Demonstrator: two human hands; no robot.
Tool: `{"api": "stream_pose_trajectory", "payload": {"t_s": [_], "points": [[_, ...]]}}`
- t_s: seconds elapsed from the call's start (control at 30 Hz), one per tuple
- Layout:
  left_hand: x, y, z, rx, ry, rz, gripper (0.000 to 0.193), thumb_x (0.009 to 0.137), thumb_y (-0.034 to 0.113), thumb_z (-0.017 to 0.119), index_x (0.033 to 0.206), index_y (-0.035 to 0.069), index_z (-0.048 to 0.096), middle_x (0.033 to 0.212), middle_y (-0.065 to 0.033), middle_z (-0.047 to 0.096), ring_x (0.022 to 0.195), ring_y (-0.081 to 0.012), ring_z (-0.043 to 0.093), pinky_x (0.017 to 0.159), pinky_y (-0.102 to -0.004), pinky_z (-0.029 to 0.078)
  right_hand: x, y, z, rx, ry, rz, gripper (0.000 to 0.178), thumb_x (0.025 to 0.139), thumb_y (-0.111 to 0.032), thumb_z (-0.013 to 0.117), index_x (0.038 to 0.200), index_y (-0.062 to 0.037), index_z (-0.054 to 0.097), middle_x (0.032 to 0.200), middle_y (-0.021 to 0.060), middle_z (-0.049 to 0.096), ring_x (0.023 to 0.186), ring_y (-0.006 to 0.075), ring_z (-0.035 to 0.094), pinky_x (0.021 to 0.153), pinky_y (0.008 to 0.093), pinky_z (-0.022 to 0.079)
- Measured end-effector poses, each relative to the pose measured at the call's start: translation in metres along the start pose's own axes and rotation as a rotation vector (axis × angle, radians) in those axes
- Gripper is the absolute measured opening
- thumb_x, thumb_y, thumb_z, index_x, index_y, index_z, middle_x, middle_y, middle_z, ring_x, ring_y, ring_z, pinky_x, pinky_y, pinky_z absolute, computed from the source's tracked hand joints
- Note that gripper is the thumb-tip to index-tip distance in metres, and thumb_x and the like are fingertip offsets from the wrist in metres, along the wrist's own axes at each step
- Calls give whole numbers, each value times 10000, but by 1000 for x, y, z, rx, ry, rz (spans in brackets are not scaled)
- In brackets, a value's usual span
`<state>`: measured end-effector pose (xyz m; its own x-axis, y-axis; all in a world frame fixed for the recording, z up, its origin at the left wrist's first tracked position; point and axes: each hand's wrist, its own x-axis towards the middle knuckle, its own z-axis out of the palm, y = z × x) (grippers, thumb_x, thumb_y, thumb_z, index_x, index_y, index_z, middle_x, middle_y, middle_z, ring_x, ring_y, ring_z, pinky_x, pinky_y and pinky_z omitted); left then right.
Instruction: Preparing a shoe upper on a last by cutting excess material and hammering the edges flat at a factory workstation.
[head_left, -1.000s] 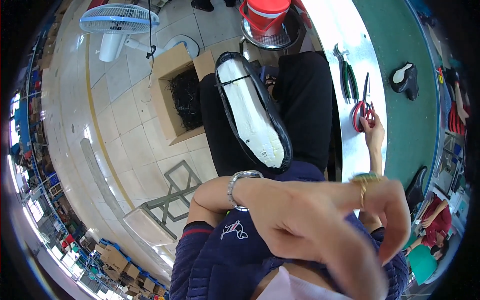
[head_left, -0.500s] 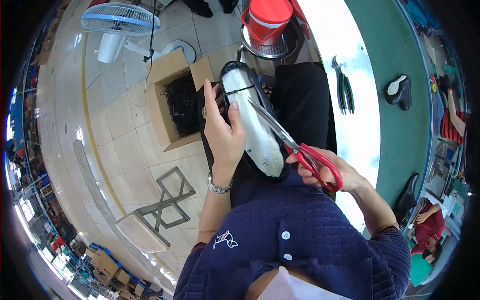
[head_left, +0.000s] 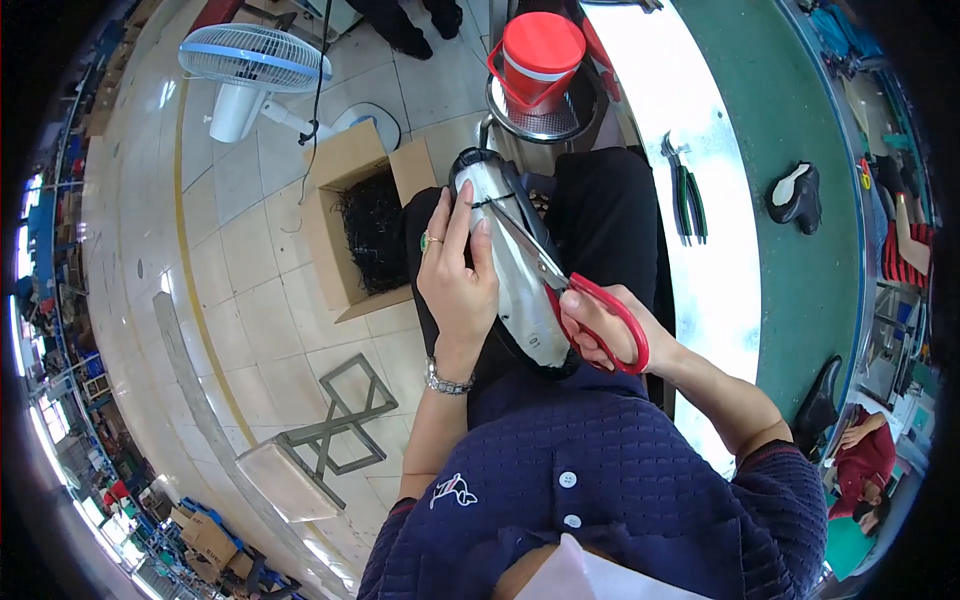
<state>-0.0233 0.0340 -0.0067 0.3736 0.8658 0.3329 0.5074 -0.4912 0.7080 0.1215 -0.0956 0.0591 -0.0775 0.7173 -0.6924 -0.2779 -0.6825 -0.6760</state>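
A black shoe (head_left: pixel 527 312) lies along my lap with its long pale underside facing up. Across its far part runs a thin black tie (head_left: pixel 487 203). My left hand (head_left: pixel 460 295) grips the shoe's left side, its fingers and thumb reaching onto the pale surface. In my right hand (head_left: pixel 612 335) is a pair of scissors with red handles (head_left: pixel 632 325). The scissor blades point up and left, and their tips are at the tie. Whether the tie sits between the blades is too small to tell.
At the left on the floor stands an open cardboard box (head_left: pixel 325 240) with black scraps, near a fan (head_left: pixel 255 60) and a folding stool (head_left: pixel 290 480). A red bucket (head_left: pixel 540 65) is ahead. Pliers (head_left: pixel 690 205) and a hammer-like tool lie on the right bench beside another shoe (head_left: pixel 797 205).
The scissors have moved up and left along the shoe, bringing their tips to the tie. My left fingers have shifted onto the shoe's pale surface. The whole view has shifted slightly.
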Motion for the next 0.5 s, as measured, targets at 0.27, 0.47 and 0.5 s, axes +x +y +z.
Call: {"api": "stream_pose_trajectory", "payload": {"t_s": [0.27, 0.47, 0.5], "points": [[20, -1, -6, 234, 125, 226, 104, 867, 79, 662, 927, -1, 693, 1034, -112, 642, 974, -284, 599, 845, -371, 471, -37, 67, -48, -149, 555, -274, 267, 891, -277, 691, 859, -29, 597, 607, -31, 464, 562, 51, 447, 499, 245, 358], [11, 0, -23, 128, 297, 229, 54, 868, 31, 650, 904, 0, 676, 985, -88, 602, 949, -256, 563, 832, -357, 433, -36, 131, -148, -836, 1311, -71, 480, 839, -314, 713, 1145, 40, 605, 791, 157, 635, 665, 254, 600, 632, 380, 470], [15, 11, -34, 166, 345, 283, 87, 881, 71, 652, 920, 1, 686, 1001, -82, 604, 941, -248, 560, 816, -347, 434, -40, 139, -160, -864, 1326, 1, 536, 841, -341, 702, 1181, 57, 588, 854, 186, 640, 749, 298, 620, 690, 409, 477]]}}
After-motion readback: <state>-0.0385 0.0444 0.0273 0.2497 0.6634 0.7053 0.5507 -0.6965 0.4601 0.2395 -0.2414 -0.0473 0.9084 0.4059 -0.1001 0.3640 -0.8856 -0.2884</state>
